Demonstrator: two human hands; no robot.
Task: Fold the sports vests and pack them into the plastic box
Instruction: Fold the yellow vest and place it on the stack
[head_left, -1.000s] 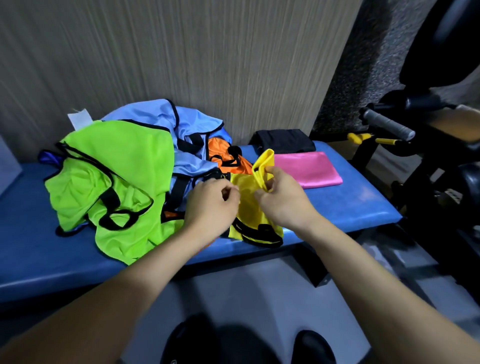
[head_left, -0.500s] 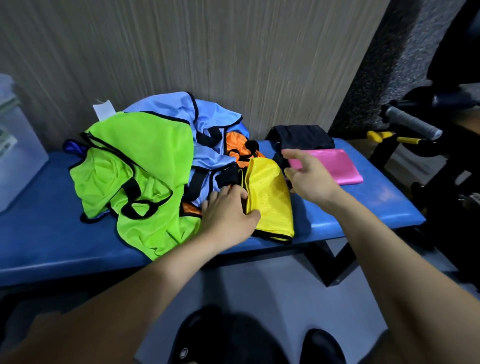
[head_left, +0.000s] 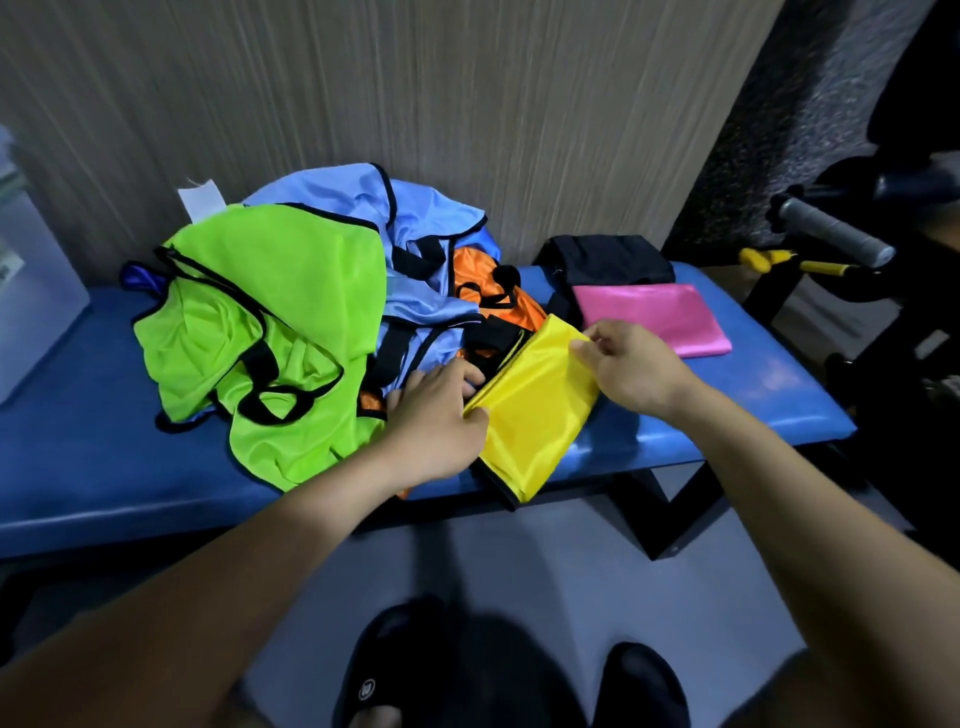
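Folding yellow vest (head_left: 535, 410) on the blue bench (head_left: 727, 395), near its front edge

Left hand (head_left: 436, 415) is gripping its left edge, thumb on top; right hand (head_left: 631, 371) is pinching the top right corner; fabric is looking light, limp, slick, so probably sliding; better holding at corners and hems; plastic box (head_left: 36, 306) is sitting far left.

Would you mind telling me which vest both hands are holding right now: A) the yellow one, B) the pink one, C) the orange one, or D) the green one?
A: the left hand grips the yellow vest at its near-left edge, and the right hand pinches its far right corner.
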